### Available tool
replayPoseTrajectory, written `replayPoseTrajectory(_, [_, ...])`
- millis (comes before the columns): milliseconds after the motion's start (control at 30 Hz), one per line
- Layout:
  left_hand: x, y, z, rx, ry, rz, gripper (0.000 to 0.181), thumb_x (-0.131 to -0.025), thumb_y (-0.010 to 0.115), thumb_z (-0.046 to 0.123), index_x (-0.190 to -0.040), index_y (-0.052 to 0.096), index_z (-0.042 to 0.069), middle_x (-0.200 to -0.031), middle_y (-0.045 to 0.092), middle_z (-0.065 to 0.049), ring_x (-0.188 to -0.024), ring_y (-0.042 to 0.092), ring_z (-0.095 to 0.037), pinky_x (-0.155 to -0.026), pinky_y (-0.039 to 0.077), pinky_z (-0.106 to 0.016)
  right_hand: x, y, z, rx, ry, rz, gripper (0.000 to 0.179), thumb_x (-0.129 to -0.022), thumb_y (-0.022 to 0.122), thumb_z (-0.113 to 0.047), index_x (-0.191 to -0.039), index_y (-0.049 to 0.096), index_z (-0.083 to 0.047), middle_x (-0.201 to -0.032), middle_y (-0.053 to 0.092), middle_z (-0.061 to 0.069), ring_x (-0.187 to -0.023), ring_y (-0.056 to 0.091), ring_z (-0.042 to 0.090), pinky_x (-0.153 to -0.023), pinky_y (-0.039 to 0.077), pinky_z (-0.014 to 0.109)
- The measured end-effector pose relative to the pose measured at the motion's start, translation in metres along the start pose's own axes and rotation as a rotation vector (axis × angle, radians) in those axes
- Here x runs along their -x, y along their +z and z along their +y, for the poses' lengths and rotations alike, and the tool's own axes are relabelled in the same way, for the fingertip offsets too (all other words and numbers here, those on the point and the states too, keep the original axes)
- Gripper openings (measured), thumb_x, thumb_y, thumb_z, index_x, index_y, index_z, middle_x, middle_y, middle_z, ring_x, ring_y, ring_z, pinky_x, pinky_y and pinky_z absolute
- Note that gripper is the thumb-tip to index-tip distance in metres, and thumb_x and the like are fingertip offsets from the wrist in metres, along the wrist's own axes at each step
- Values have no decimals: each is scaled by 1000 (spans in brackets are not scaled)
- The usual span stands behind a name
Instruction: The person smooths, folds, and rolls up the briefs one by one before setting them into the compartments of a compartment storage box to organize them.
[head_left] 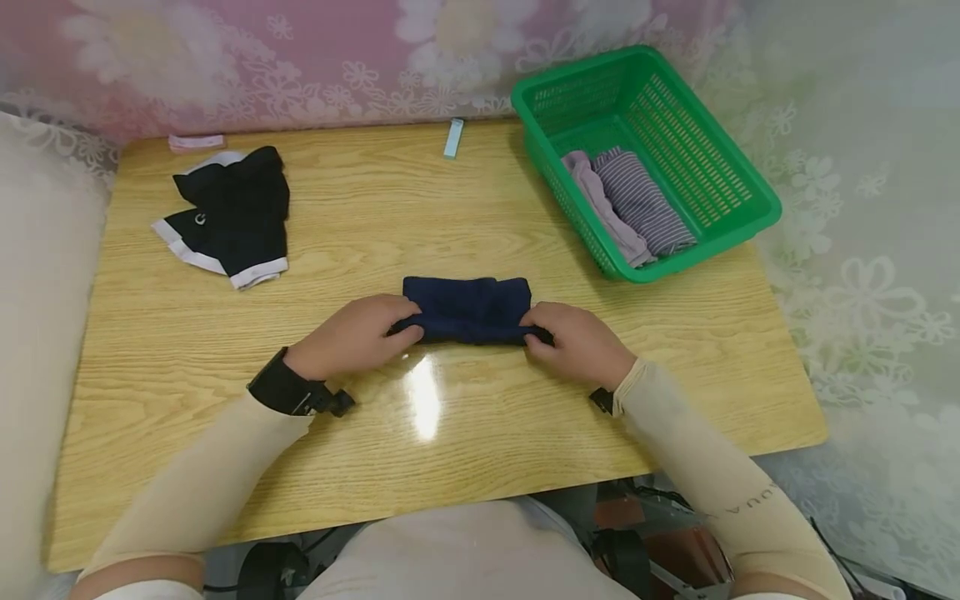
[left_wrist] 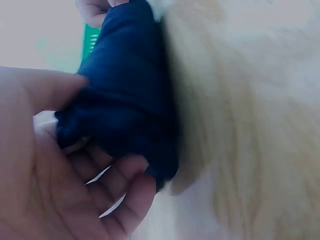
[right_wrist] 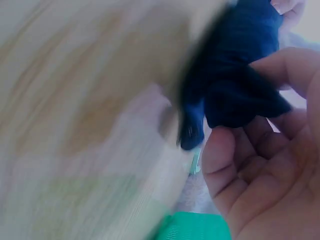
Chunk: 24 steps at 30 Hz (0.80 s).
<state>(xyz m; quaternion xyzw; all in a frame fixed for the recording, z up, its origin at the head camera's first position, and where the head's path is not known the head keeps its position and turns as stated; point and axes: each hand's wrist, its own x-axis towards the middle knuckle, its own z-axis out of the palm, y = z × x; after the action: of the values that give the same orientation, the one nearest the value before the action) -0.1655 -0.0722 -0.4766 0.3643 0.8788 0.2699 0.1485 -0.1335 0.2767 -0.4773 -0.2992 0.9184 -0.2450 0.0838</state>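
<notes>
A navy blue folded cloth (head_left: 468, 304) lies on the wooden table in front of the person, its near edge rolled over into a thick fold. My left hand (head_left: 358, 335) pinches the left end of that fold between thumb and fingers. At the opposite end, my right hand (head_left: 577, 340) grips the fold the same way. In the left wrist view the navy cloth (left_wrist: 125, 80) runs away from the thumb and curled fingers as a loose roll. The right wrist view shows a corner of the cloth (right_wrist: 240, 95) between thumb and fingertips.
A green plastic basket (head_left: 555, 179) at the back right holds a striped rolled cloth (head_left: 643, 200) and a mauve one (head_left: 603, 208). Black cloth with white trim (head_left: 236, 217) lies at the back left. A pink strip (head_left: 197, 142) and a pale blue strip (head_left: 453, 139) lie along the back edge.
</notes>
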Motion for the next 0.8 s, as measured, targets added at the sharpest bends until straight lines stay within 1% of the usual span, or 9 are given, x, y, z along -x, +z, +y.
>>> replayPoseTrajectory(100, [2, -6, 1, 142, -58, -19, 29, -110, 49, 31, -86, 55, 17, -74, 43, 1, -66, 43, -16, -69, 38, -37, -1, -5, 2, -132, 81, 14, 19, -100, 67, -18, -117, 72, -10, -111, 73, 4, -88, 66, 18, -84, 55, 40])
replayPoseTrajectory(167, [3, -7, 0, 173, -93, -13, 28, -111, 48, 33, -89, 57, 17, -73, 44, 2, -66, 46, -15, -69, 39, -36, -3, -7, 4, -179, 120, 28, 19, -101, 67, -19, -118, 72, -11, -112, 73, 3, -82, 62, 17, -79, 53, 39])
replayPoseTrajectory(233, [3, -6, -2, 142, -125, 5, 25, -110, 49, 36, -96, 61, 19, -74, 48, 3, -68, 50, -14, -70, 41, -35, -6, -7, 7, -200, 153, 38, 18, -102, 68, -21, -117, 71, -12, -108, 72, 1, -78, 59, 17, -75, 51, 37])
replayPoseTrajectory(300, [2, -3, -5, 95, -161, 33, 26, -109, 51, 40, -97, 62, 19, -74, 50, 4, -68, 51, -14, -68, 42, -34, -8, -5, 9, -191, 183, 46, 15, -102, 68, -22, -115, 71, -14, -103, 70, 0, -78, 58, 16, -74, 50, 36])
replayPoseTrajectory(433, [1, 3, -9, 14, -223, 108, 32, -105, 56, 44, -88, 58, 17, -68, 48, 2, -61, 48, -16, -60, 37, -34, -13, 0, 13, -152, 209, 54, 10, -101, 69, -21, -109, 70, -15, -94, 66, -1, -79, 59, 16, -74, 49, 35])
replayPoseTrajectory(533, [2, 4, -10, 29, -271, 156, 32, -103, 61, 44, -92, 57, 14, -69, 48, 0, -59, 47, -18, -59, 36, -34, -17, 3, 16, -114, 203, 70, 7, -100, 70, -21, -104, 69, -15, -91, 64, -1, -77, 58, 17, -73, 48, 35])
replayPoseTrajectory(600, [2, 5, -11, 60, -295, 187, 30, -101, 66, 40, -98, 57, 12, -74, 52, -2, -63, 49, -20, -61, 38, -35, -20, 4, 17, -93, 203, 78, 9, -100, 71, -21, -104, 67, -14, -91, 63, 0, -78, 58, 17, -73, 48, 36])
replayPoseTrajectory(700, [2, 5, -11, 86, -282, 228, 31, -99, 70, 33, -110, 56, 7, -87, 55, -7, -77, 51, -23, -72, 41, -38, -23, 5, 17, -62, 204, 80, 16, -99, 71, -22, -108, 65, -12, -97, 61, 3, -84, 58, 20, -77, 49, 38])
replayPoseTrajectory(800, [0, 3, -9, 51, -181, 248, 30, -100, 70, 25, -120, 59, 4, -107, 59, -11, -99, 55, -28, -88, 45, -43, -24, 2, 14, -16, 163, 61, 30, -99, 71, -25, -122, 63, -7, -113, 62, 8, -99, 61, 24, -88, 51, 41])
